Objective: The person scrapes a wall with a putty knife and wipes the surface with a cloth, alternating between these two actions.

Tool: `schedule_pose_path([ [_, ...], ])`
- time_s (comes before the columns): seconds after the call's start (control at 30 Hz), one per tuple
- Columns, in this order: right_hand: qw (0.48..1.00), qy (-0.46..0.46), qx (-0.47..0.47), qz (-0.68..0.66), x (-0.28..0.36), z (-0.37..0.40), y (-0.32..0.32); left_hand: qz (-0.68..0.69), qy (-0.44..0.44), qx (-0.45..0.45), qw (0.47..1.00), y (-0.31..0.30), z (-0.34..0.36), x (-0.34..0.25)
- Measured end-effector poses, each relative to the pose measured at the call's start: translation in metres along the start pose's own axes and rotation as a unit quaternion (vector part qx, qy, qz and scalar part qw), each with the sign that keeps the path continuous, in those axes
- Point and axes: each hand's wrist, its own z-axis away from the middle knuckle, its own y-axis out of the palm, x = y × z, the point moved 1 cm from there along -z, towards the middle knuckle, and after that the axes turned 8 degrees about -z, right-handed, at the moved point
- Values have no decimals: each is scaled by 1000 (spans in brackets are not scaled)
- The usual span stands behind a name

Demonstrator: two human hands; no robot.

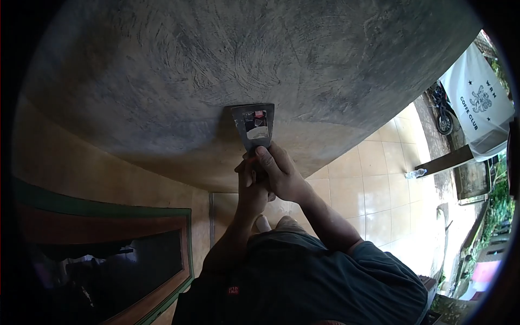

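Both of my hands are wrapped round the handle of a wide scraper (257,125), below the middle of the view's top half. My right hand (281,172) has its thumb laid along the base of the blade. Close against it on the left, my left hand (250,187) grips the lower handle, partly covered by the right one. The blade carries a label and its broad edge touches the rough grey wall (184,70), which shows swirling marks. Most of the handle is hidden by my fingers.
A window with a green and brown frame (187,233) is at the lower left. Tiled floor (376,187) stretches to the right, with a plastic bottle (416,173) by a post (448,161). Beyond are a white banner (476,97) and a motorcycle (443,116).
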Motion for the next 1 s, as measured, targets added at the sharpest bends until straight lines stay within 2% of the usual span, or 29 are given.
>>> schedule_pose_path([
  [0.03,999,0,-23,30,2,5,2,24,-3,1,1000,2,0,-3],
  [0.07,999,-1,-21,32,-24,17,0,25,0,1,1000,-2,6,8],
  [0.13,995,36,-88,5,-96,33,-14,-45,-114,-20,992,-18,21,41],
  [0.27,993,84,-56,-57,-73,30,-9,9,-152,-11,988,-20,26,37],
  [0.33,997,2,-54,-61,-46,19,1,-12,-122,14,992,-18,20,19],
  [0.37,996,4,-56,-62,-36,15,9,-50,-152,67,985,-24,18,18],
  [0.4,992,-30,-83,-90,-26,11,18,-49,-152,66,985,-25,22,20],
  [0.47,986,-67,-104,-116,-28,10,20,-64,-98,22,993,-23,29,25],
  [0.5,990,-16,-91,-108,-45,16,14,-64,-93,22,993,-20,29,29],
  [0.53,991,34,-80,-100,-57,18,10,-49,-50,-43,997,-16,28,34],
  [0.57,991,22,-90,-94,-70,17,7,-34,-10,-107,994,-17,28,38],
  [0.6,991,23,-89,-94,-64,15,10,-34,-10,-108,993,-18,27,34],
  [0.67,990,11,-101,-97,-52,9,12,-58,-78,-28,995,-22,24,27],
  [0.77,993,-3,-93,-70,-34,7,12,-35,-109,0,993,-14,25,14],
  [0.8,993,-6,-93,-68,-44,10,9,-36,-105,2,994,-15,27,22],
  [0.87,990,26,-133,-42,-76,20,0,-15,-169,-11,986,-21,32,49],
  [0.93,985,29,-157,-61,-72,17,2,-17,-180,-29,983,-17,29,40],
  [1.0,989,34,-143,-30,-68,15,0,-29,-200,2,979,-23,27,44],
])
